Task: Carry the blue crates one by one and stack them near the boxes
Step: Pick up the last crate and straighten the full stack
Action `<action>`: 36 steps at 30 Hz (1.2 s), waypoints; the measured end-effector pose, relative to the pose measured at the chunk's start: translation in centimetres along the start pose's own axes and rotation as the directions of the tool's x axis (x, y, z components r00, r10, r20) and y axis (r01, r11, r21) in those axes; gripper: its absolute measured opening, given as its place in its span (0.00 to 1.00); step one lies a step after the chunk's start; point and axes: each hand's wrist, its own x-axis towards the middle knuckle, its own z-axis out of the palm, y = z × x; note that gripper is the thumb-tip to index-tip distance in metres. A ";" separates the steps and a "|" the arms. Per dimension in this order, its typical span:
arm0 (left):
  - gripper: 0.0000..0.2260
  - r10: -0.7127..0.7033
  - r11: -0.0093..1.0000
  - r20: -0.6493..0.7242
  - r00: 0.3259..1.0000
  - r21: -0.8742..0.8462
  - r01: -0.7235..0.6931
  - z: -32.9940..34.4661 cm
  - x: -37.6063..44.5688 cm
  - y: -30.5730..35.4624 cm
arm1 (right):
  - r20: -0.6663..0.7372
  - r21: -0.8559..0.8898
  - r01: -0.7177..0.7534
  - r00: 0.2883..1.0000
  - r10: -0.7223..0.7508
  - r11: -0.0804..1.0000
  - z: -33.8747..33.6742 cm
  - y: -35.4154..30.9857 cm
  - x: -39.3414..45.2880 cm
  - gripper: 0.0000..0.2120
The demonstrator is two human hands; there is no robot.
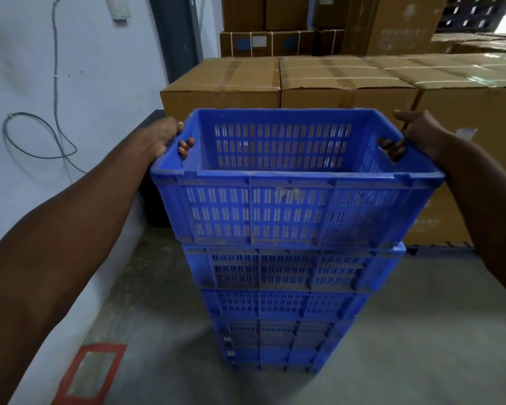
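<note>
The top blue crate (292,182) sits on a stack of blue crates (287,305) that stands on the grey concrete floor (415,331). Whether its base is fully seated on the crate below or held just clear of it cannot be told from here. It is empty, its slotted walls dusty along the ribs.

The person's left hand (170,137) grips the crate's left end — fingers (186,146) curled through the handle slot and showing inside the wall, thumb over the rim. The right hand (412,134) holds the right end likewise, fingers (393,147) hooked through the slot from outside, thumb lying along the top of the rim. Both forearms reach forward on either side of the crate.

At least four crates are visible beneath the top one, aligned roughly square, the lower ones blurred.

Just behind the stack stands a row of taped cardboard boxes (342,83), their tops about level with the held crate's rim. Further brown cartons (263,33) are piled behind them. A white wall (79,68) runs on the left, with a grey cable (38,135) looped against it and a dark pipe (178,36) rising at the corner. A red-bordered rectangle (92,372) is marked on the floor — near the wall, lower left.
</note>
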 end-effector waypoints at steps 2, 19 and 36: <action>0.14 -0.004 1.000 -0.011 1.000 0.005 0.004 0.1 -0.2 -0.1 | 0.012 -0.016 -0.006 1.000 0.007 1.000 0.0 0.0 -0.2 0.26; 0.16 0.282 0.851 -0.119 0.952 0.489 -0.191 0.3 -7.3 -3.9 | -0.240 -0.630 0.083 0.925 -0.296 0.772 -0.2 2.5 -4.2 0.12; 0.17 0.428 0.801 -0.228 0.875 0.545 -0.249 1.3 -7.7 -5.0 | -0.402 -0.735 0.052 0.769 -0.497 0.676 1.0 4.0 -6.8 0.20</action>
